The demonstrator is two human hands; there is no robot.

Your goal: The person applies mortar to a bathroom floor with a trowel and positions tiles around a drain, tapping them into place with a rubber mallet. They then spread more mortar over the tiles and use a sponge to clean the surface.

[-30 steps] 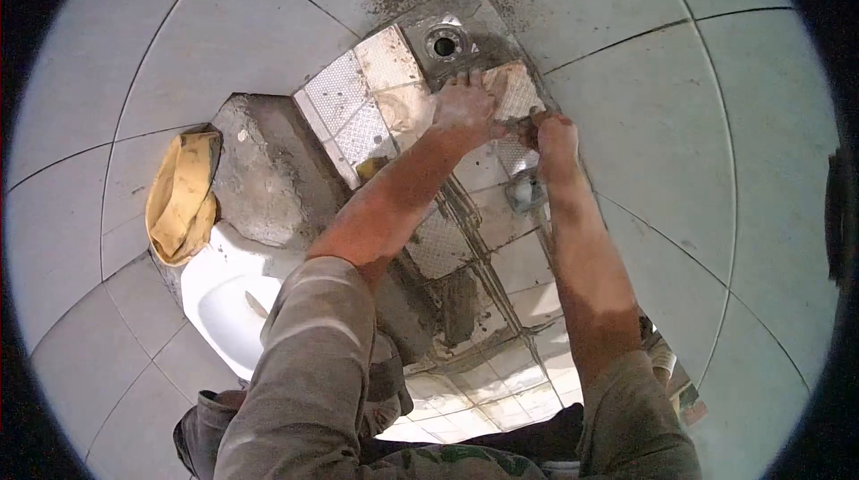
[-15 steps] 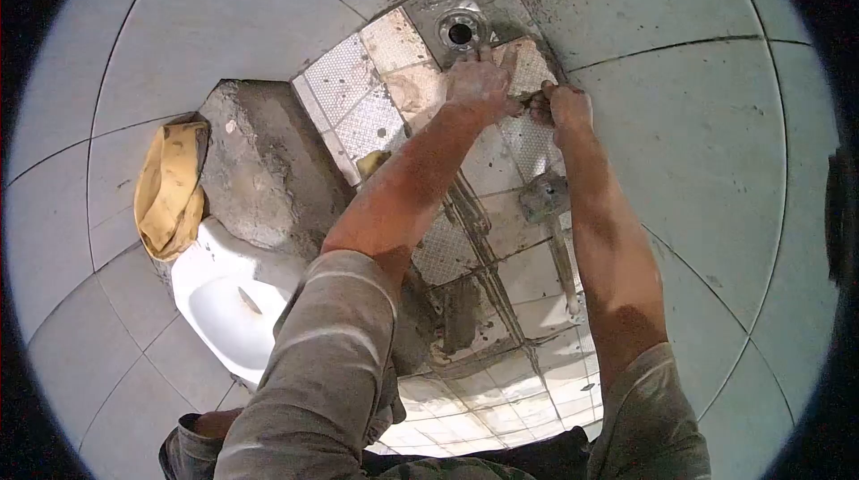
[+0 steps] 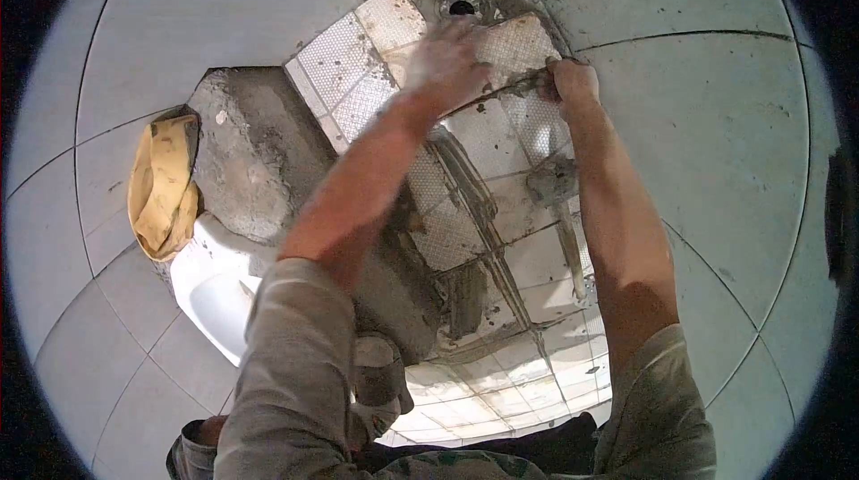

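Observation:
My left hand, blurred, lies low over the tiles just below the round floor drain, its fingers stretched out and its thumb apart. Beside it is a patterned floor tile, light and smeared with wet mortar, with a dark gap along its near edge. My right hand is closed at the right corner of that tile, against the wall. Something dark shows at its fingertips, but I cannot make out what it is.
A rough concrete block stands left of the tiles, with a yellow cloth-like thing and a white ceramic basin beside it. Dark grey mortar streaks and a dirty round fitting lie nearer me. Tiled walls rise around.
My left hand has slid left across the tiles, away from my right hand. My right hand stays at the tile's right corner. The view has shifted slightly.

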